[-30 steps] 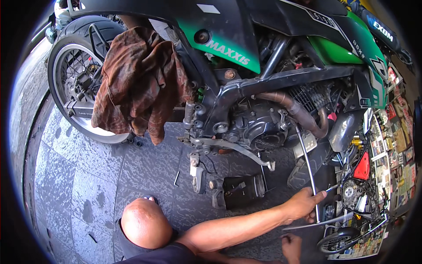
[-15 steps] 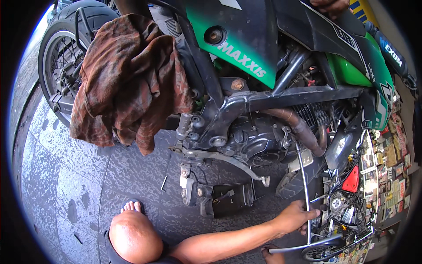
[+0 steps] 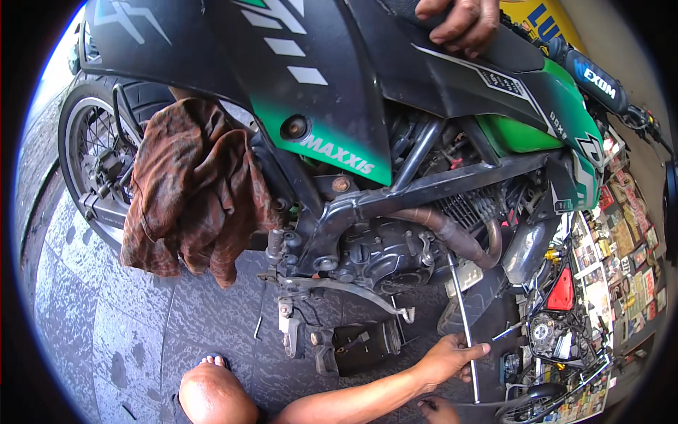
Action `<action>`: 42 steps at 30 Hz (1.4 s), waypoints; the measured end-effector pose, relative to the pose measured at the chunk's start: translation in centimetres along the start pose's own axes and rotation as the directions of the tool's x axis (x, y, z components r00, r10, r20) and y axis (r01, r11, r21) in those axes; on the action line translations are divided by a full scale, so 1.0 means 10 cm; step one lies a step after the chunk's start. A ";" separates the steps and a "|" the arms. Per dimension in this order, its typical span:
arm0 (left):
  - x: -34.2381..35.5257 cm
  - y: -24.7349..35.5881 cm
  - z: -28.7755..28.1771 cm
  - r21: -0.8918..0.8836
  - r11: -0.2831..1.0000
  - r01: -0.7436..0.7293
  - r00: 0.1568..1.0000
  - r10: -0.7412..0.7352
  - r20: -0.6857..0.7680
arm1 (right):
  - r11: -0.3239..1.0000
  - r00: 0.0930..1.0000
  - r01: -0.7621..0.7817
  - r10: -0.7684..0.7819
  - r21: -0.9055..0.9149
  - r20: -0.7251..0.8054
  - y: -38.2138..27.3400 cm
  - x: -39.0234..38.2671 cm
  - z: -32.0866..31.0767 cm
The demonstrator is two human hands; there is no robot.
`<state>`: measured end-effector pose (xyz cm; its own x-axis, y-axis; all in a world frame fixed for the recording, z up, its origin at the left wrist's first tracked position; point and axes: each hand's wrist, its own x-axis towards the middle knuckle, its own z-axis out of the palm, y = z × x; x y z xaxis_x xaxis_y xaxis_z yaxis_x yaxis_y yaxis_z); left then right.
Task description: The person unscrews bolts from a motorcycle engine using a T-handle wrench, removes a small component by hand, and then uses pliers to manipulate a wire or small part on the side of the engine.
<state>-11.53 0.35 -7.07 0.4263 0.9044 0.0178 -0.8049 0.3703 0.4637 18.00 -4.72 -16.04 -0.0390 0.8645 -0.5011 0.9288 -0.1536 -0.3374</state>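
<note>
Presently, the person's left hand (image 3: 446, 358), lower centre-right of the frame, has its fingers closed around the long thin silver metal rod (image 3: 462, 321). The rod's long axis runs near-vertical toward the black motorcycle engine (image 3: 385, 254). The right hand (image 3: 436, 408), directly below, is partly cut off; its grip cannot be told.

Cut off by the bottom edge: most of the right hand (image 3: 439, 408). Cut off at the top: another person's hand (image 3: 459, 22). Partly hidden behind the brown rag (image 3: 194, 187): back wheel (image 3: 95, 166).

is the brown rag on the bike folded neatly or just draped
Draped. The brown rag hangs in loose, crumpled folds off the motorcycle beside the rear wheel, its uneven lower edges dangling free.
</note>
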 end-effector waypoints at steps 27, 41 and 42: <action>-0.04 0.03 0.08 -0.142 0.986 -0.093 0.987 0.072 -0.145 | 0.987 1.000 -0.001 0.003 -0.159 0.007 -0.68 -0.42 -0.14; -0.13 -0.10 0.20 0.193 0.953 -0.233 0.944 0.269 -0.189 | 0.994 0.997 -0.029 0.022 -0.104 -0.074 -0.73 -0.57 -0.12; -0.16 -0.11 0.21 0.201 0.948 -0.248 0.940 0.285 -0.186 | 0.994 0.998 -0.033 0.027 -0.099 -0.056 -0.84 -0.60 -0.16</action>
<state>-10.46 -1.95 -5.79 0.0948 0.9954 -0.0158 -0.7856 0.0846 0.6129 11.00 -7.86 -8.96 0.0072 0.8855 -0.4646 0.9616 -0.1336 -0.2398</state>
